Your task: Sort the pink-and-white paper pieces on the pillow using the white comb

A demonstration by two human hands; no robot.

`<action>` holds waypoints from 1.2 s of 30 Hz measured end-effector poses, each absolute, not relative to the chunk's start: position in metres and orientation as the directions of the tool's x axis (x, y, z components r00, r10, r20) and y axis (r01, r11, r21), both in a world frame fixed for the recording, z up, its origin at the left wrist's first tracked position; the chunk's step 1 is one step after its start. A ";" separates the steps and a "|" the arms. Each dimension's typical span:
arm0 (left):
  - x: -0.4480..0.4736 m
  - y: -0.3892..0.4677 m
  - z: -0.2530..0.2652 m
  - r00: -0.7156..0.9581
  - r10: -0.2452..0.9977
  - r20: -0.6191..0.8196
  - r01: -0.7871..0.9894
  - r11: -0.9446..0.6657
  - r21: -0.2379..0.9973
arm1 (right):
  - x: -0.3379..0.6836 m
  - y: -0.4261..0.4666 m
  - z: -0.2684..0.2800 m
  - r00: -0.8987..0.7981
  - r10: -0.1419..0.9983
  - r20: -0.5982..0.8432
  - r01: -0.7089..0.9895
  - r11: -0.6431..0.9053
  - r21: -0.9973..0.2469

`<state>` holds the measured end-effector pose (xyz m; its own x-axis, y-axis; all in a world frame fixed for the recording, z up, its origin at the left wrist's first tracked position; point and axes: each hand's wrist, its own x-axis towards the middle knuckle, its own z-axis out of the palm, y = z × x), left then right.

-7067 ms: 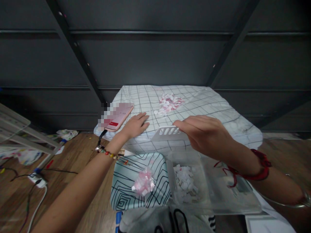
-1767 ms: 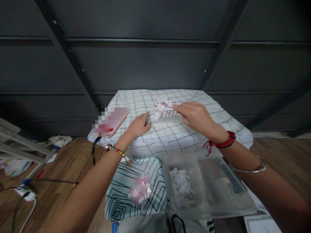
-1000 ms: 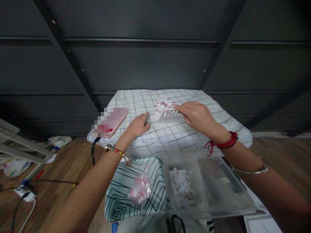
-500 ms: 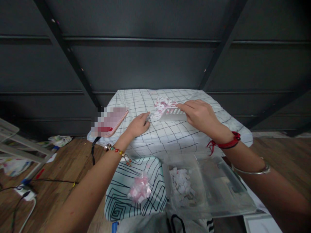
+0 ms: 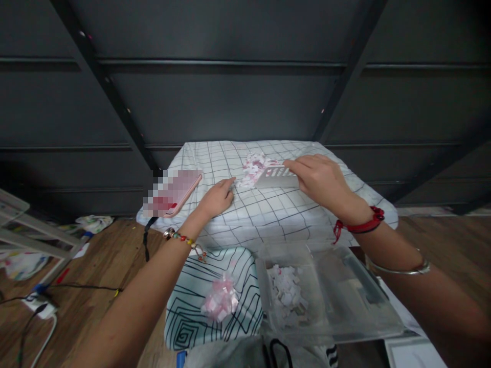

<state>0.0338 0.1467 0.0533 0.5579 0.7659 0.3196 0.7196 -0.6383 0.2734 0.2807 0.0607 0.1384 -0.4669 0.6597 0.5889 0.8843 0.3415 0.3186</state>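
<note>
On the white grid-patterned cloth (image 5: 215,158) lies a heap of small white and pink paper pieces (image 5: 253,166). My right hand (image 5: 320,179) has its fingers closed on the upper edge of a white slotted plastic piece (image 5: 276,179), which stands tilted against the near right side of the heap. Part of this piece is hidden behind my fingers. Left of the heap, my left hand (image 5: 218,197) rests on the cloth with its index finger stretched out toward the nearest scraps. It holds nothing.
A phone (image 5: 180,193) in a pink case lies at the left of the cloth. Nearer me, a clear plastic box (image 5: 326,327) contains white paper pieces (image 5: 287,291). Beside it, shiny pink packets (image 5: 221,299) lie on a patterned cushion (image 5: 180,306). Dark panels (image 5: 230,102) stand behind.
My right hand has shifted slightly to the right, and the slotted plastic piece has tilted so that its slots show more. My left hand has barely moved.
</note>
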 end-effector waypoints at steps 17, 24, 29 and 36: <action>0.034 0.146 0.052 0.542 0.771 0.333 0.730 -0.629 0.267 | 0.269 0.073 0.133 -0.549 0.604 0.578 0.832 0.331 0.446; 0.034 0.145 0.053 0.545 0.770 0.330 0.734 -0.629 0.255 | 0.266 0.068 0.137 -0.568 0.619 0.542 0.823 0.415 0.389; 0.034 0.144 0.055 0.545 0.773 0.325 0.735 -0.627 0.259 | 0.270 0.071 0.137 -0.536 0.595 0.600 0.843 0.328 0.427; 0.035 0.143 0.056 0.536 0.778 0.327 0.744 -0.619 0.251 | 0.270 0.076 0.135 -0.546 0.619 0.564 0.832 0.320 0.454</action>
